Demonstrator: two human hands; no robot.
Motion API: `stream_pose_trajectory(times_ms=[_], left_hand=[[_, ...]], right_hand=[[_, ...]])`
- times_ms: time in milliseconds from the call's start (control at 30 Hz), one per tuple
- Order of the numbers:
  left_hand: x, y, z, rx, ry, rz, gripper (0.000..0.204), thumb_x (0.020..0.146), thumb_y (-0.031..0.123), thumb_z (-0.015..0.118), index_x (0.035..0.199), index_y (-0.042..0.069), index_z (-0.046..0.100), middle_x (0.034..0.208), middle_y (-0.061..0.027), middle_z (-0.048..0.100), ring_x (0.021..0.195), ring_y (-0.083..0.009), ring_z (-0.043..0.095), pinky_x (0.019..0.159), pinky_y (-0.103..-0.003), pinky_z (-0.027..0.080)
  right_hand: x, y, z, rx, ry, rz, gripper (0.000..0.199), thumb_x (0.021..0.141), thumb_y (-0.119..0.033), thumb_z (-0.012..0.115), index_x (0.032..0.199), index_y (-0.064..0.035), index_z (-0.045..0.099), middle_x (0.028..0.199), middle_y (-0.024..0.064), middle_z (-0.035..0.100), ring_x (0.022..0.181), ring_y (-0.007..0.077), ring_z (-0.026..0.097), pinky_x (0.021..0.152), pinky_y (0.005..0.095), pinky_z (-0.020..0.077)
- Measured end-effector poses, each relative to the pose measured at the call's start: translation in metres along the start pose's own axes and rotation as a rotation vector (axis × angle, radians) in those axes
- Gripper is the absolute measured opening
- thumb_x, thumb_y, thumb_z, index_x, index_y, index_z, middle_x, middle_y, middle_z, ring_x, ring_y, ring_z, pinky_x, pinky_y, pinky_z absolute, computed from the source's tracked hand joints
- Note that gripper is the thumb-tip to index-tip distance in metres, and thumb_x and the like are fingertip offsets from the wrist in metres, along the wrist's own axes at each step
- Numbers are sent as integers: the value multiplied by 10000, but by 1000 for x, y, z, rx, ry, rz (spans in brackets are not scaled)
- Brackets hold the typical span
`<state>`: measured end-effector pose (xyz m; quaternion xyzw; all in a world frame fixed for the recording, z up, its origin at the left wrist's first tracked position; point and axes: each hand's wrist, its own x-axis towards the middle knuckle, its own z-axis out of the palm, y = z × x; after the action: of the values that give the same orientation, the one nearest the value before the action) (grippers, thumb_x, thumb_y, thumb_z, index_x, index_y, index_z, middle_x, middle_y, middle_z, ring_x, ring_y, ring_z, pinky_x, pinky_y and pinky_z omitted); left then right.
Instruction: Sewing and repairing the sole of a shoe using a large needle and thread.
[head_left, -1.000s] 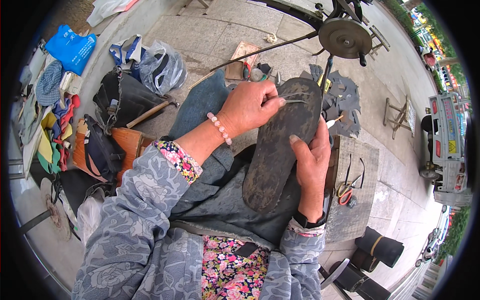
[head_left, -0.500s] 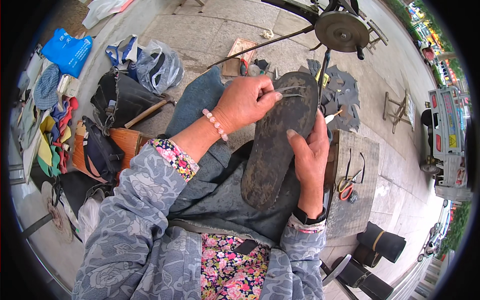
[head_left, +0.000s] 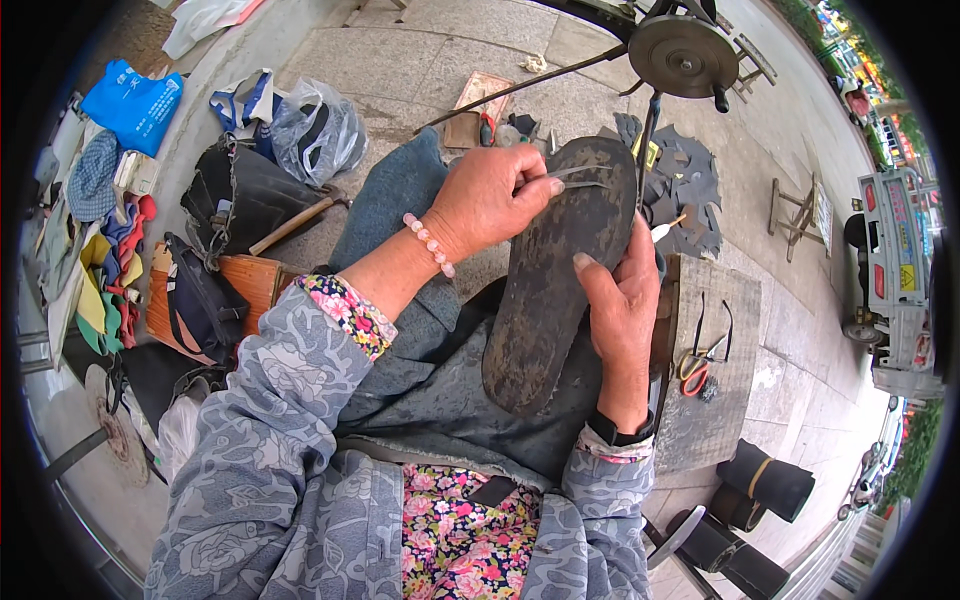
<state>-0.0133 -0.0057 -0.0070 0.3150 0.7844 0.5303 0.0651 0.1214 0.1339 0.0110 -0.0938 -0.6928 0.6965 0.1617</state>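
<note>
A worn dark shoe sole (head_left: pixel 545 290) lies slanted over my lap, its scuffed face turned up. My right hand (head_left: pixel 622 305) grips its right edge, thumb on top and the fingers partly hidden beneath. In my closed left hand (head_left: pixel 495 195), thumb and fingers pinch a tweezers-like metal tool (head_left: pixel 590 184) with two thin prongs. These prongs reach over the upper end of the sole; whether they grip anything there is too small to tell. A dark apron (head_left: pixel 430 400) covers my lap below the sole.
To the right, a wooden board (head_left: pixel 715 420) bears orange-handled scissors (head_left: pixel 693 375) and eyeglasses (head_left: pixel 728 325). Dark scraps (head_left: pixel 690 185) lie beyond, below a machine's handwheel (head_left: pixel 683 58). A hammer (head_left: pixel 290 225), bags and a wooden box (head_left: pixel 260 290) are at left; black rolls (head_left: pixel 765 480) stand lower right.
</note>
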Motion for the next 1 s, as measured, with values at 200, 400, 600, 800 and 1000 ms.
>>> stream_pose_trajectory(times_ms=[200,400,600,800,1000], left_hand=[[1,0,1,11,-2,7,205,896,172,707,807,11,618,555,9,522,518,-44,421,478,-257,358],[1,1,0,-11,-5,4,196,897,164,708,813,10,620,566,16,528,529,-38,429,479,-251,359],[0,-2,3,-32,1,16,183,893,144,709,812,8,617,576,17,539,542,-30,441,483,-244,371],[1,2,0,-22,36,-11,243,856,229,732,767,24,638,621,-109,636,522,-197,610,509,-338,452],[-1,0,0,-51,13,32,180,886,139,714,811,5,620,576,0,561,545,-28,470,490,-243,384]], right_hand=[[-1,-2,0,4,-1,6,626,835,45,539,1442,45,386,1293,131,564,1185,175,548,1030,320,420],[-1,-2,0,10,4,19,634,833,46,537,1447,43,381,1297,134,563,1189,180,550,1031,324,423],[0,2,0,-3,7,-5,639,821,53,534,1444,48,388,1300,135,561,1183,187,554,1030,323,423],[0,-1,0,-21,6,-5,639,819,55,535,1441,53,392,1300,136,561,1178,187,555,1031,323,421],[0,3,1,5,-4,-5,644,821,53,539,1446,54,383,1306,136,557,1189,187,549,1037,326,419]])
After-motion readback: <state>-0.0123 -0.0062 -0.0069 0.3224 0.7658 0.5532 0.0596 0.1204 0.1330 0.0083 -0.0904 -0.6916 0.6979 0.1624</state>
